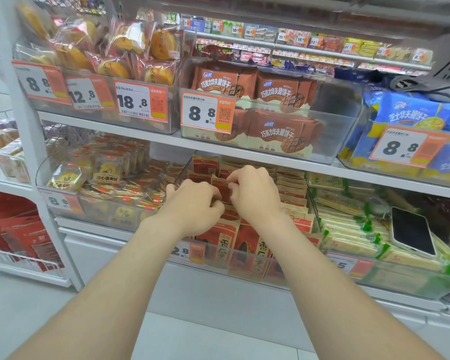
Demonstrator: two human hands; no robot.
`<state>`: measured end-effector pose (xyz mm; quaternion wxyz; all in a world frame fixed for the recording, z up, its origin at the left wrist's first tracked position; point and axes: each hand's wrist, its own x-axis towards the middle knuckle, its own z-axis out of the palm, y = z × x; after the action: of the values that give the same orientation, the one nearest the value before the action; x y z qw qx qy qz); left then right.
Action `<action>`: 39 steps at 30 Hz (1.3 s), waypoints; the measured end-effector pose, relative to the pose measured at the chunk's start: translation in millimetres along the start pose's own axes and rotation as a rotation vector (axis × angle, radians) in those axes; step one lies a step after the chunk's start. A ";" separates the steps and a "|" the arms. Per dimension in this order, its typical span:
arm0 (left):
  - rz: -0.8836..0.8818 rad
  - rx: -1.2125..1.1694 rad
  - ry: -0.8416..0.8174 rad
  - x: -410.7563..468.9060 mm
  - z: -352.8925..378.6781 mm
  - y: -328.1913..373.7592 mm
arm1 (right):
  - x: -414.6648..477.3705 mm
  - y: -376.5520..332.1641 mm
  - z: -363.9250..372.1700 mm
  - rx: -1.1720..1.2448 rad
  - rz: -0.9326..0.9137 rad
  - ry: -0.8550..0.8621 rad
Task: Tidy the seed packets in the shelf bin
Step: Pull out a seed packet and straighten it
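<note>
Both my hands are in the clear shelf bin (247,258) on the lower shelf. My left hand (192,203) is curled, fingers tucked down among the seed packets (247,240); can't tell exactly which one it pinches. My right hand (255,193) is closed too, thumb and fingers pinching the top edge of one upright red packet (220,188) between the two hands. Packets stand in rows front to back, red-and-kraft, filling the bin. A phone (412,233) lies face up on the green-and-yellow packs (353,237) in the next bin to the right.
</note>
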<state>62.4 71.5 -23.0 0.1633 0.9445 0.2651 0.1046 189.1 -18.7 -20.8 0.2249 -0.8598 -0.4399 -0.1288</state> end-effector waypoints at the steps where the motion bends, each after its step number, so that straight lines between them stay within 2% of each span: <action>1: 0.004 -0.022 0.040 -2.6 -1.5 1.5 | -5.5 -0.6 -4.6 -0.024 -0.056 0.044; 4: -0.020 -0.119 0.204 -9.5 -6.2 6.8 | -18.8 3.3 -19.7 -0.053 -0.213 0.278; 8: -0.090 -0.363 0.431 -17.6 -11.8 19.8 | -32.1 12.3 -53.6 0.118 -0.285 0.734; 10: -0.079 -0.481 0.522 -21.2 -12.9 32.4 | -35.6 13.1 -75.1 0.194 -0.273 0.871; 12: 0.021 -0.587 0.589 -27.4 -14.8 50.6 | -40.1 10.4 -92.3 0.237 -0.260 0.923; 15: 0.244 -0.674 0.591 -39.5 -13.8 79.7 | -52.8 2.7 -103.4 0.328 -0.199 0.870; 17: 0.321 -0.700 0.545 -47.0 -10.2 94.3 | -61.4 -1.6 -105.3 0.485 -0.059 0.805; 21: 0.302 -0.859 0.369 -59.4 -0.6 114.0 | -70.1 2.4 -110.8 0.959 0.337 0.711; 23: 0.290 -0.914 0.271 -60.6 5.8 118.6 | -73.0 7.4 -110.7 1.221 0.469 0.622; 27: 0.270 -0.947 0.171 -54.6 12.7 124.5 | -77.0 19.0 -106.7 1.392 0.474 0.390; 31: 0.148 -1.056 0.126 -52.4 6.7 138.4 | -78.5 25.0 -114.3 1.466 0.433 0.186; 34: 0.090 -1.155 0.078 -52.6 4.0 149.0 | -82.5 32.6 -114.4 1.437 0.460 0.134; 36: 0.069 -1.237 0.085 -51.8 4.8 155.7 | -86.2 35.9 -116.1 1.506 0.516 0.120; 39: 0.046 -1.199 0.097 -54.8 5.8 161.0 | -89.7 37.6 -115.8 1.541 0.558 0.086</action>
<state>93.3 -89.0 24.1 0.6529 0.6874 0.1463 0.2823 165.1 -158.5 31.6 0.7929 -0.5361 -0.1660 0.2374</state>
